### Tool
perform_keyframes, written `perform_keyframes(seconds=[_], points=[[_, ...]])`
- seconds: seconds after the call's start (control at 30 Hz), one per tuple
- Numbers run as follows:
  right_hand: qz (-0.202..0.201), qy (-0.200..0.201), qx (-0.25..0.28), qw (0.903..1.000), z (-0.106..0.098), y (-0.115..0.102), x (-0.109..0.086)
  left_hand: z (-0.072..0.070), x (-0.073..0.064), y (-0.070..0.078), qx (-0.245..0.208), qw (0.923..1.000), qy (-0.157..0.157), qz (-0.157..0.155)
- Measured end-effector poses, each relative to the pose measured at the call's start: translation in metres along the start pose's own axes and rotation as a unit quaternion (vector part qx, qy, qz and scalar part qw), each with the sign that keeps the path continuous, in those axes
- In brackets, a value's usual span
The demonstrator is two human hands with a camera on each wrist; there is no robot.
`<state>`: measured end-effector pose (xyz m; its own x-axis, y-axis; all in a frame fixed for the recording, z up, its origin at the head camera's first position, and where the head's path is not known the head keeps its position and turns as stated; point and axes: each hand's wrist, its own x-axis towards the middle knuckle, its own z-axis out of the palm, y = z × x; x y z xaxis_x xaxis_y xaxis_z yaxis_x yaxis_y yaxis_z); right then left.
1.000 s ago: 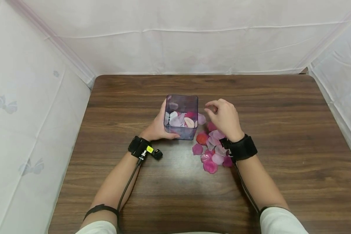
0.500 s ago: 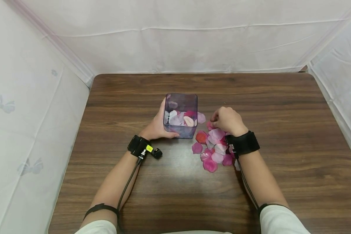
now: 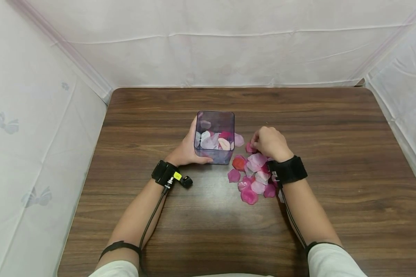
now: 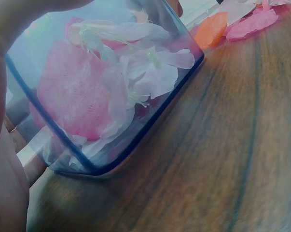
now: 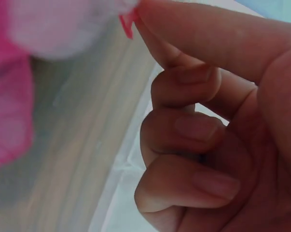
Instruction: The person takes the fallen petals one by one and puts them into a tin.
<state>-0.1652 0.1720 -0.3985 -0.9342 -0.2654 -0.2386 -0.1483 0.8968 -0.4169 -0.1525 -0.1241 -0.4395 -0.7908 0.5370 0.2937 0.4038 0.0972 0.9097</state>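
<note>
My left hand (image 3: 187, 149) grips a see-through, purple-tinted plastic box (image 3: 216, 156) from its left side, thumb along the near wall. White, pink and lilac artificial petals (image 3: 209, 142) lie inside; the left wrist view shows a large pink petal (image 4: 75, 92) against the wall. To the right of the box, my right hand (image 3: 272, 144) pinches a deep pink petal (image 3: 249, 147) between thumb and index finger. Only a small red-pink tip of that petal (image 5: 128, 25) shows in the right wrist view, where the other fingers are curled.
A loose heap of pink, red and pale petals (image 3: 257, 159) spreads below my right hand, partly under the wrist strap (image 3: 289, 170). One lilac petal (image 3: 239, 140) lies beside the box. White curtains (image 3: 228, 57) enclose the wooden table (image 3: 159, 111).
My right hand has come down and slightly right from beside the box to the petals, where it now pinches a pink one. The left hand and box stay put.
</note>
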Motion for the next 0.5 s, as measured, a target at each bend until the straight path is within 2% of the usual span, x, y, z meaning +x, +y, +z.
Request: perform_keyframes(seconds=[0.13,0.23,0.33,0.5], points=[[-0.001,0.039,0.018,0.9991,-0.006,-0.002,-0.005,0.000,0.000,0.001,0.005,1.0000,0.001,0.003],[-0.017,0.095,0.041,0.9945,-0.010,-0.006,-0.011,0.000,-0.001,0.001,0.004,1.0000,0.001,0.004],[-0.047,0.167,0.065,0.9827,-0.013,-0.012,-0.017,0.000,-0.001,0.001,0.000,1.0000,0.001,-0.002],[-0.094,0.269,0.093,0.9541,-0.014,-0.028,-0.026,0.000,-0.001,0.000,0.001,1.0000,0.002,-0.004]])
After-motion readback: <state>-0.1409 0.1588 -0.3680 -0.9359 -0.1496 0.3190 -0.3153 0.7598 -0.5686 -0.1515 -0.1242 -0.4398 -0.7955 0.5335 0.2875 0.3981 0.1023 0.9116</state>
